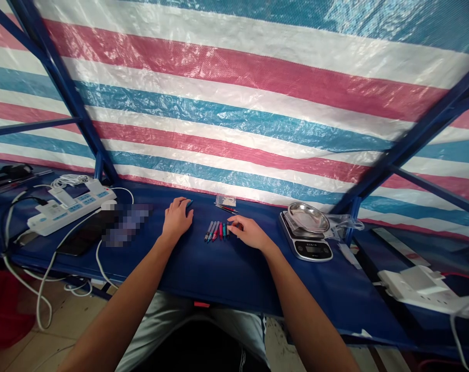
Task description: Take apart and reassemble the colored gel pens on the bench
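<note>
On my feed the right hand sits half open, its fingertips at the end of the pens lined up at twelve o'clock, within easy reach of both hands, while the left hand rests loosely curled, and I cannot tell if it holds anything.

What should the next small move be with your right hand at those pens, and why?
Probably lift one pen off the near end of the row: the right hand is closest there, its fingertips at the row of pens, and the steel bowl on the digital kitchen scale lies just beyond that hand.
</note>
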`<state>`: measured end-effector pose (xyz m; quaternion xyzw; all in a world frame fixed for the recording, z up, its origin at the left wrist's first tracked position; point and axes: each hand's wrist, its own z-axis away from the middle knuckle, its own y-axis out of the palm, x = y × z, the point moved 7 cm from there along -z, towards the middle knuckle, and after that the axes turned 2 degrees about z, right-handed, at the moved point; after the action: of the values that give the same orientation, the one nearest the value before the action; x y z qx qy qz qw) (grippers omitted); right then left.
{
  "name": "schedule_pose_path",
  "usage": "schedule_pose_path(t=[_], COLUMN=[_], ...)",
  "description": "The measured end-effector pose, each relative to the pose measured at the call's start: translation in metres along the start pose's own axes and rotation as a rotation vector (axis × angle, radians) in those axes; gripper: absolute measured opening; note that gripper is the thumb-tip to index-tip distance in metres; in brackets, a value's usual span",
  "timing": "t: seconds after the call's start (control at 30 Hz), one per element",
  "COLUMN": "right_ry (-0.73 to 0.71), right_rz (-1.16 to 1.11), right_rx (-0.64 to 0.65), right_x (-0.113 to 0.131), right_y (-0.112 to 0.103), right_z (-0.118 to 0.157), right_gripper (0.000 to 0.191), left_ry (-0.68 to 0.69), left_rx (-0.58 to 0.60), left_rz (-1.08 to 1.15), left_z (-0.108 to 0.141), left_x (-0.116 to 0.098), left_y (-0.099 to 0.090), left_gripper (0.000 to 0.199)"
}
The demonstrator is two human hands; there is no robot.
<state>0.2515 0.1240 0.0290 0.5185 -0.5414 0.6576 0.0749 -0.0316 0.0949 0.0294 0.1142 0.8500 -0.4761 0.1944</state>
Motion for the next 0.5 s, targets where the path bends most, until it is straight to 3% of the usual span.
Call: schedule_pose_path(t=[0.17,0.5], right_ry=[-0.011,-0.025], right_rz=[0.008,-0.004], right_rx=[-0.019,-0.093], right_x=[0.001,0.005], right_y=[0.000,-0.003], right_z=[-0.001,-0.001], right_gripper=[0.035,0.032], left_ry=[-0.067,-0.064], left_rx=[0.030,-0.018], left_rz=[-0.017,0.162], left_z=[-0.002,-0.006], left_x=[0.024,0.023], left_y=[-0.002,-0.006], left_gripper=[0.045,0.044])
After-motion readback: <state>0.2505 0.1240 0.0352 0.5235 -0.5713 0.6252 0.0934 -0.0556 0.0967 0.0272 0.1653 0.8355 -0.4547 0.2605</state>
